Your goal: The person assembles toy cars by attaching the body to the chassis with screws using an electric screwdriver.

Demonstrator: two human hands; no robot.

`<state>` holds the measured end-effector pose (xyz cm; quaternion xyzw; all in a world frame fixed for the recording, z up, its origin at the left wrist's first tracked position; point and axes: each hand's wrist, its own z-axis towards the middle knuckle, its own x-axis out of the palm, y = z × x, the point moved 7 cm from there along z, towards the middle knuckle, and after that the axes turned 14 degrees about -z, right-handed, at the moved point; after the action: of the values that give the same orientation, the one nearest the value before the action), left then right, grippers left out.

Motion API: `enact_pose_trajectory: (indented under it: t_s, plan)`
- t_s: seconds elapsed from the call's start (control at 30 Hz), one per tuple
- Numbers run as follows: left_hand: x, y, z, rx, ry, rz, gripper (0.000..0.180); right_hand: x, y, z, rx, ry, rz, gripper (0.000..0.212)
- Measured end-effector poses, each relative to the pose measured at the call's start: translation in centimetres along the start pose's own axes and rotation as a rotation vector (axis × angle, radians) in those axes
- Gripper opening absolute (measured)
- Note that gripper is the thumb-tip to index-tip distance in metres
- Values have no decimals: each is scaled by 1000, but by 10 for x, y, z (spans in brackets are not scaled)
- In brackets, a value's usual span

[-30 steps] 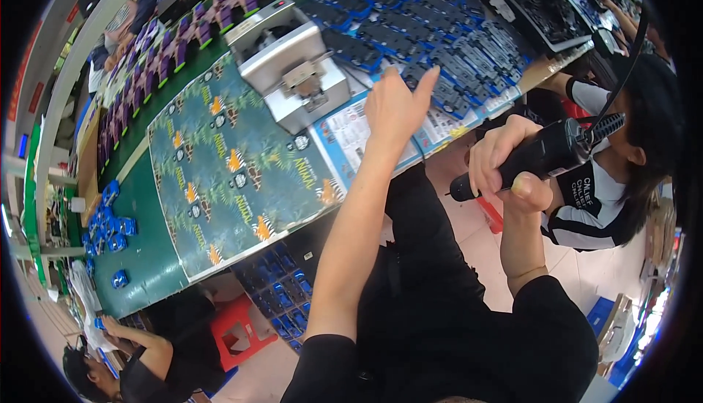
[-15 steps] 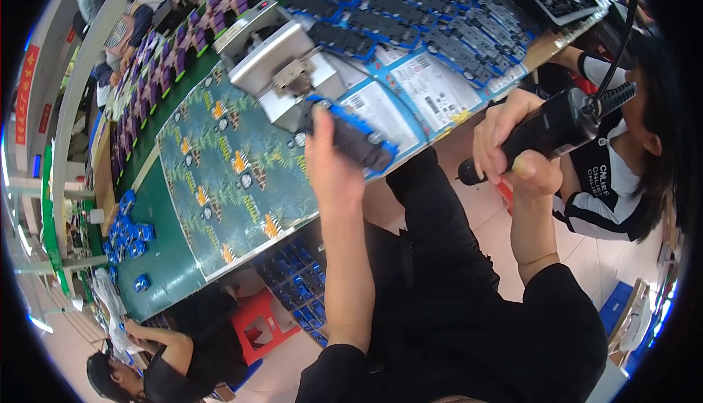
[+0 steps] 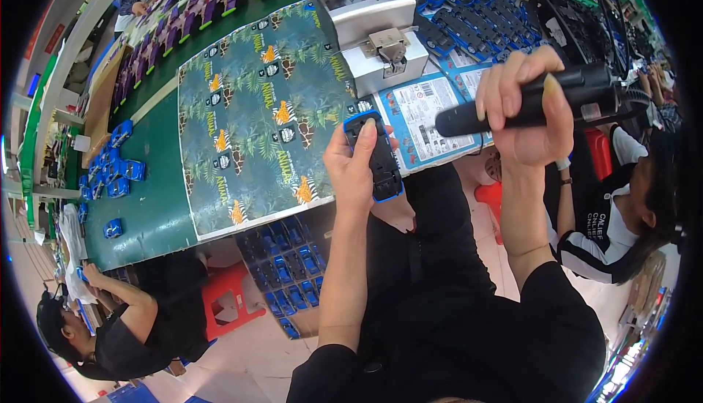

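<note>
My left hand [image 3: 348,169] is closed around a toy car underbody [image 3: 383,163], black with a blue rim, its thumb pressed on the dark underside. It is held at the table's front edge, just below a silver screw feeder [image 3: 373,19]. My right hand [image 3: 529,114] grips a black electric screwdriver [image 3: 586,94], held level over the right part of the table edge. A cord runs from its right end. The driver's tip points left and stays apart from the car part.
A printed animal sheet [image 3: 256,125] covers the table's middle. Rows of car underbodies [image 3: 476,19] lie at the back right, purple-green parts [image 3: 198,11] at the back left. Blue car shells [image 3: 117,172] sit left. A box of blue cars [image 3: 289,264] stands below. Co-workers sit either side.
The view has swung, and the scene appears shifted. My left hand has turned the car part more upright and clear of the feeder. The screwdriver has swung from slanted to nearly level.
</note>
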<state>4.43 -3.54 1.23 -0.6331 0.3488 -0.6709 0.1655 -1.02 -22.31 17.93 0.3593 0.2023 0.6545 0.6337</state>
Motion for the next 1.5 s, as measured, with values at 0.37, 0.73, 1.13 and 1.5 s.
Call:
enact_pose_trajectory:
  t_s: [0.37,0.73,1.13,1.5]
  plan:
    - [7,8,4,-3,-24,197,22,21,-37,71,-74,-258,-329,14]
    - [11,11,5,31,19,288,21,38,-47,79,-55,-149,-434,18]
    - [16,11,1,6,87,240,21,24,-36,57,180,-184,-146,19]
    - [6,16,10,6,45,350,19,24,-18,40,-135,8,-65,16]
